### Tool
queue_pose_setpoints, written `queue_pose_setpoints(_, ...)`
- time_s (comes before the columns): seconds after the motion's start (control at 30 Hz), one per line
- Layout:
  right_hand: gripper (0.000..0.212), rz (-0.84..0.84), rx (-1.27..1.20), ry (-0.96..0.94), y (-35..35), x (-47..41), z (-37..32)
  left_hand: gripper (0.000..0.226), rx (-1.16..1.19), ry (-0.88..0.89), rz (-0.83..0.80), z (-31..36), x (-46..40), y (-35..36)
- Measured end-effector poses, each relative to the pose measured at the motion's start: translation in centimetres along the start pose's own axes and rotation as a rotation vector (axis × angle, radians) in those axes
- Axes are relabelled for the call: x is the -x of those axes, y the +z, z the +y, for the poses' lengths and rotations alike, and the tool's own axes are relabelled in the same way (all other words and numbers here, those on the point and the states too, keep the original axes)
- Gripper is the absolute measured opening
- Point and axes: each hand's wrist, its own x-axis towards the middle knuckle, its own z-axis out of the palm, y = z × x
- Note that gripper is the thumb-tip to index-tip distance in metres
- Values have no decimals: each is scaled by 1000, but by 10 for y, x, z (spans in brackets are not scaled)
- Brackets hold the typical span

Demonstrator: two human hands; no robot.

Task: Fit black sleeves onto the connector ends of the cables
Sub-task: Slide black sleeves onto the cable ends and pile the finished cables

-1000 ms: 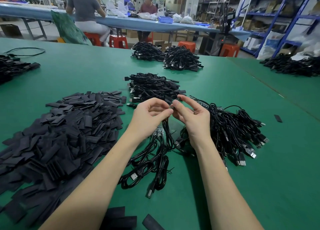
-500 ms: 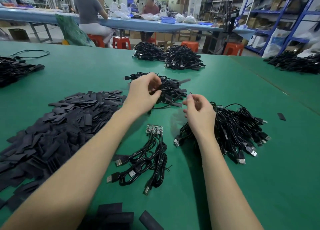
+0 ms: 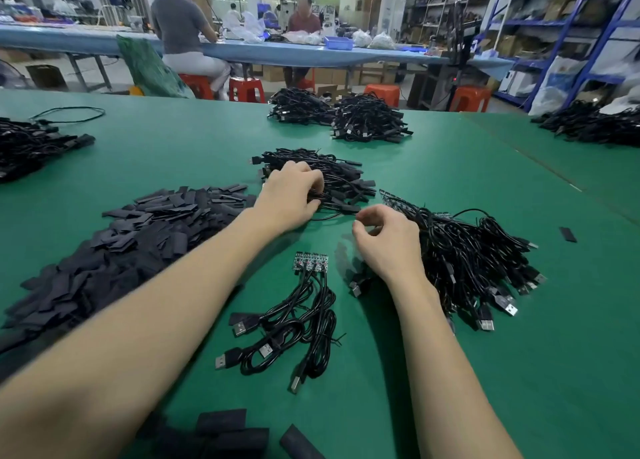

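Left hand (image 3: 289, 195) rests on sleeved cables (image 3: 332, 181).

Green table (image 3: 450, 181). Black cables (image 3: 467, 250). Dark grey sleeves (image 3: 138, 237). Silver plug tips (image 3: 486, 325). Red stools (image 3: 246, 89). Blue shelves (image 3: 585, 25). Light blue far table (image 3: 86, 41).

I am wearing the single wide-angle camera on my head, looking forward and down across the green table (image 3: 450, 372). It is sitting close above my forearms, taking in the workshop beyond.
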Motion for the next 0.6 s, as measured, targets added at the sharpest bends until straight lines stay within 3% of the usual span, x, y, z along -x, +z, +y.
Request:
queue_pose_setpoints(0.07,15,-128,112,-26,-4,-2,-5,10,212,-93,94,5,22,-5)
queue_pose_setpoints(0.17,32,-472,359,-63,-7,0,-18,7,379,-229,40,7,55,-2)
queue_pose_setpoints(0.23,46,-591,515,-83,-5,3,-30,7,432,-296,8,4,68,1)
queue_pose_setpoints(0.4,53,-586,619,-78,0,8,-44,8,477,-362,-10,1,72,1)
queue_pose_setpoints(0.6,28,-416,493,-117,13,17,-49,29,442,-417,-160,2,71,6)
